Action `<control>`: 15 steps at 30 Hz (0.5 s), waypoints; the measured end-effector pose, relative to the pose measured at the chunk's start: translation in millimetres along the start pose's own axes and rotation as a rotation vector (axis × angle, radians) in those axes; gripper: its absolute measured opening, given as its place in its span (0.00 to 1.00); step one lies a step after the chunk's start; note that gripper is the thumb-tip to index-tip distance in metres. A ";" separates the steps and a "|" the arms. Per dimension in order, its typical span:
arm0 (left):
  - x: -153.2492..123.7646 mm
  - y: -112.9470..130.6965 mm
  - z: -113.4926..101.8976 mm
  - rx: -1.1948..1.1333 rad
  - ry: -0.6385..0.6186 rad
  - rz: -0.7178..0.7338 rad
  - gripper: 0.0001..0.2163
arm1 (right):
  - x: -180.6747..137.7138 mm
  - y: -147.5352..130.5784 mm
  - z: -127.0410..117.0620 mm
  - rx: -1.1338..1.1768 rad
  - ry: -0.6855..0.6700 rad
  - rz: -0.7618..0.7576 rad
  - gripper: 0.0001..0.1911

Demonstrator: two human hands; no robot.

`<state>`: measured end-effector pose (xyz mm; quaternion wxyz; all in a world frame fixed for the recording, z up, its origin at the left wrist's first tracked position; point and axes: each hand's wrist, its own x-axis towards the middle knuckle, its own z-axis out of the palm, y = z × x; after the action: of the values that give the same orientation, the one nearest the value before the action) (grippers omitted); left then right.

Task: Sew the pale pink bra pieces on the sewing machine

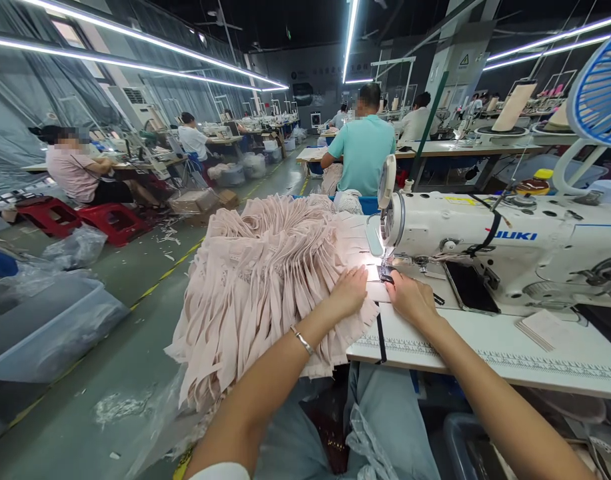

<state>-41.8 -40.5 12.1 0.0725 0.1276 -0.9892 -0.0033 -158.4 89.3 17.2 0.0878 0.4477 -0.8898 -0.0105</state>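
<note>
Pink fabric (265,293) by sewing mach. (445,223) ("JUKI"); L fingers (358,275), R fingers (397,280) bent, grip unclear.

Left hand (350,289) on pale pink fabric (265,287), right hand (411,297) by 1 white sewing machine (435,223)

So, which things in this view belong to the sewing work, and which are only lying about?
Belong to the work:
white sewing machine
pile of pale pink fabric
left hand, on the fabric
right hand, near the needle area

Apparently just lying about:
black phone-like slab
cardboard boxes
clear plastic bag
</note>
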 end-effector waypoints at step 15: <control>-175.0 -1.9 -5.6 -0.093 0.127 0.180 0.12 | -53.0 -22.8 -2.9 0.074 0.011 -0.397 0.11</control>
<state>127.0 2.0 -7.4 0.1408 0.0349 -0.9888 -0.0347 -108.9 118.1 10.1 0.0725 0.6174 -0.7833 0.0074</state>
